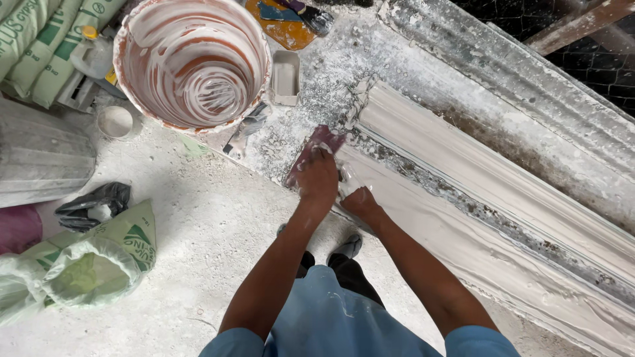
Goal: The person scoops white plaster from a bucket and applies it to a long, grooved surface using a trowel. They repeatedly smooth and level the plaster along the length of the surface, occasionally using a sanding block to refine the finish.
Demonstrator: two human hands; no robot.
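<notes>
- plaster moulding (463, 178): long white ridged strip, wet, runs diagonally from centre to lower right on a crusted bench (370, 53)
- left hand (317, 177): closed around a purple pad (316, 147), pressed on the moulding's near end
- right hand (359, 201): flat on the plaster just beside it, fingers smeared white
- bucket (192, 63): round, plaster-streaked, upper left
- sacks (46, 46): green-and-white, stacked top left
- open pale green bag (79, 264): on the floor, lower left

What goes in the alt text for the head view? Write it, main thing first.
A person in a blue shirt bends over a long white plaster moulding, left hand pressing a purple scraper at its end, right hand on the wet plaster beside it. A plaster-smeared bucket and green sacks stand nearby.
</notes>
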